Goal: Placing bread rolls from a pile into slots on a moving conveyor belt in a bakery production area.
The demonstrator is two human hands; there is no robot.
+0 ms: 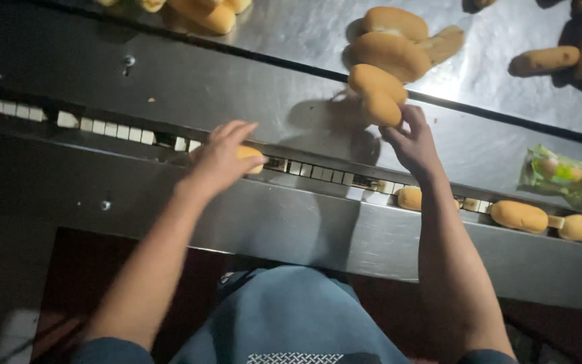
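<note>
Steel tabletop (250, 87) carries a slotted conveyor track (122, 132) running across it. Left hand (222, 156) sits on the track, fingers closed loosely over a golden bun (251, 155) lying in the track. Right hand (412, 143) reaches just beyond the track, fingers pinching the lowest bun (381, 108) of a small bun pile (392, 47). More buns (519, 216) lie in the track right of the right hand. Green wrapped packet (563, 176) lies just beyond the track at far right.
</note>
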